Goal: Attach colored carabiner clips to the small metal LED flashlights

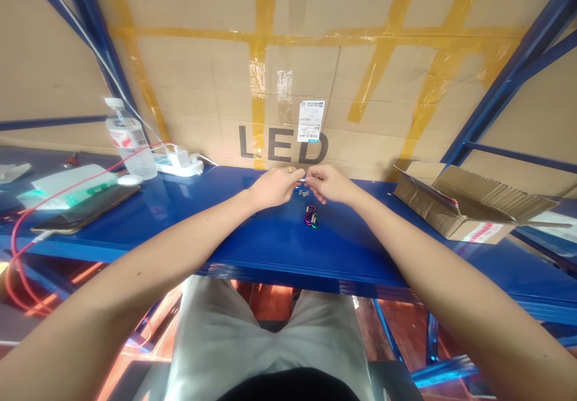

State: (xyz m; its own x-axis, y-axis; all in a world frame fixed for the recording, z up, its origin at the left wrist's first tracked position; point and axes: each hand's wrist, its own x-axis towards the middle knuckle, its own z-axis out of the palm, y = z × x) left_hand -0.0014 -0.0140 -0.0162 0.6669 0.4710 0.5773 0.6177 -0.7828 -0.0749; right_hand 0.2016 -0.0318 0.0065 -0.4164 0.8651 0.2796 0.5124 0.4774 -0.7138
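Note:
My left hand [278, 186] and my right hand [331, 183] meet over the blue tabletop, fingers pinched close together. Between the fingertips shows a small pale piece [303, 179], too small to name; both hands seem to grip it. Just below them lie some small shiny metal pieces [303, 193], partly covered by the fingers. Nearer to me, a purple carabiner [309, 213] and a green carabiner [315, 222] rest against each other on the table.
On the left stand a plastic bottle [128, 142], a white power strip [179, 162] and a phone [85, 211] with a red cable [97, 180]. An open cardboard box [455, 208] sits at right. A large taped carton [216, 88] rises behind the blue table [279, 251].

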